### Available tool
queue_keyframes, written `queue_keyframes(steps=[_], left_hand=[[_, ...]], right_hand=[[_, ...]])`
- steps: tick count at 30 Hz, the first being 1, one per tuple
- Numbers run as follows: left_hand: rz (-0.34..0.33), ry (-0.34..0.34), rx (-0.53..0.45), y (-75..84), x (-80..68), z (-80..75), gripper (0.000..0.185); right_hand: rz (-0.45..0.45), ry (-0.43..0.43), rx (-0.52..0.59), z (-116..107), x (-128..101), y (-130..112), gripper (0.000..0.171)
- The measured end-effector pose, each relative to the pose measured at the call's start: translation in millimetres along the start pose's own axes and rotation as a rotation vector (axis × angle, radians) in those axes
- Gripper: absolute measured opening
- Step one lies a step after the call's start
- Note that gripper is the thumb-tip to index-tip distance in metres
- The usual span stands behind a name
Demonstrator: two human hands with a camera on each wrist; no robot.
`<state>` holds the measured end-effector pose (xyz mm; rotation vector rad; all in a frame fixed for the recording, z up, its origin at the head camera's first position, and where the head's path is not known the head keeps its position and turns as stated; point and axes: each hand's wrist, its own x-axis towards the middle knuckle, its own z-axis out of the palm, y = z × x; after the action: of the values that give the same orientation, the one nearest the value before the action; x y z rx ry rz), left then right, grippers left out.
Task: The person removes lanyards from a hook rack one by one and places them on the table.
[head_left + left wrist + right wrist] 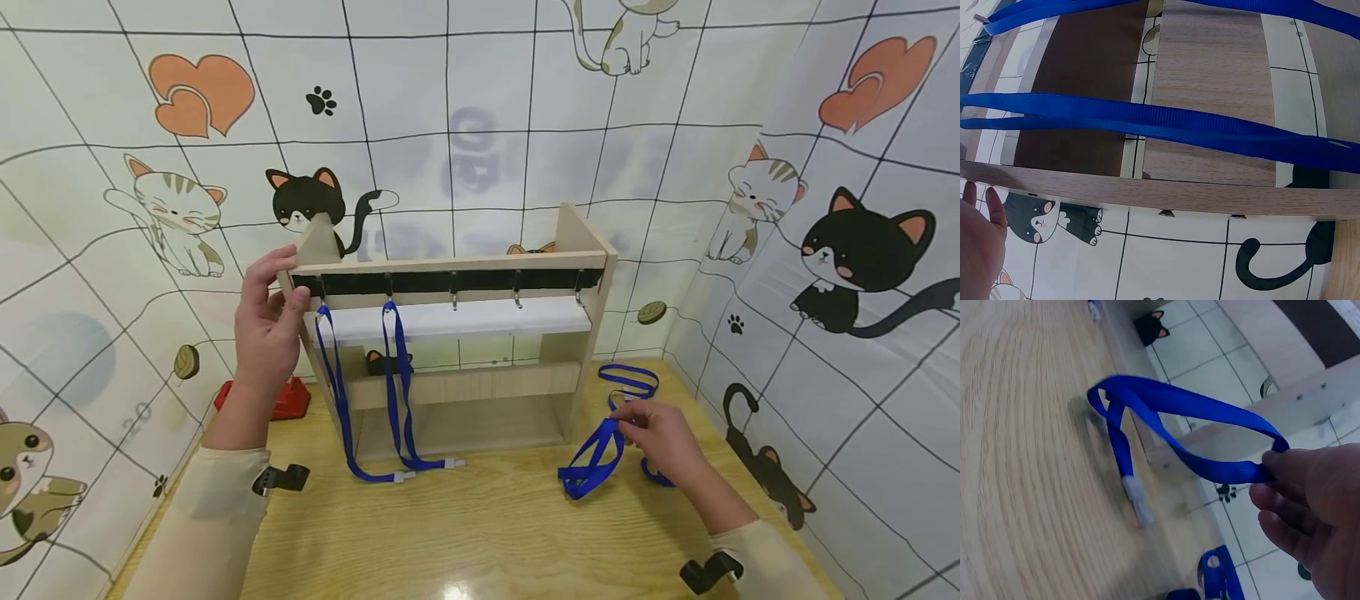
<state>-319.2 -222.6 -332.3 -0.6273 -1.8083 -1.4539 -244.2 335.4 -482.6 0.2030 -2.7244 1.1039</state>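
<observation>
A wooden rack (465, 379) stands on the table, with a row of metal hooks along its black strip (420, 282). My left hand (268, 325) grips the rack's upper left corner, thumb at the front; the left wrist view shows this hand (982, 240) beside the side panel. Two blue lanyards (341, 400) hang from the two leftmost hooks, their pale clips on the table. On the right, my right hand (663, 437) pinches a looped blue lanyard (592, 467) between thumb and fingers. In the right wrist view, that lanyard (1210, 469) dangles with its whitish clip (1138, 500) down.
More blue lanyards (630, 379) lie on the table right of the rack. A red object (291, 400) sits behind my left forearm, partly hidden. A white bar (450, 321) runs below the hooks. Cat-patterned sheeting (480, 167) encloses the table (420, 542) behind and at the sides.
</observation>
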Motion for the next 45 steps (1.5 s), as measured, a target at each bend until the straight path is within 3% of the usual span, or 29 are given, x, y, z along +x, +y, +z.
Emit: queue_keyframes(steps=[5,10,19,29,34,41,45], left_hand=[[-0.01,0.009,-0.001,0.1,-0.3,-1.7,0.041],[-0.015,0.013,-0.011,-0.9,-0.6,-2.6,0.041],[-0.003,0.018,-0.032,-2.4,1.0,-3.4,0.04],[0.005,0.005,-0.023,-1.2,1.1,-1.6,0.04],[-0.005,0.003,-0.022,0.9,1.1,-1.2,0.041],[-0.008,0.0,-0.04,0.3,0.6,-0.1,0.041],[-0.01,-0.002,-0.045,0.2,0.7,0.3,0.041]], right_hand=[[0.011,-0.123,-0.032,3,5,22,0.011],[-0.012,-0.176,-0.094,6,10,38,0.01],[-0.127,-0.184,-0.204,16,19,59,0.006],[-0.079,-0.178,-0.238,20,22,64,0.008],[-0.097,-0.076,-0.219,20,18,44,0.012],[-0.121,0.176,-0.06,31,7,-24,0.017],[-0.216,0.273,0.032,47,4,-65,0.019]])
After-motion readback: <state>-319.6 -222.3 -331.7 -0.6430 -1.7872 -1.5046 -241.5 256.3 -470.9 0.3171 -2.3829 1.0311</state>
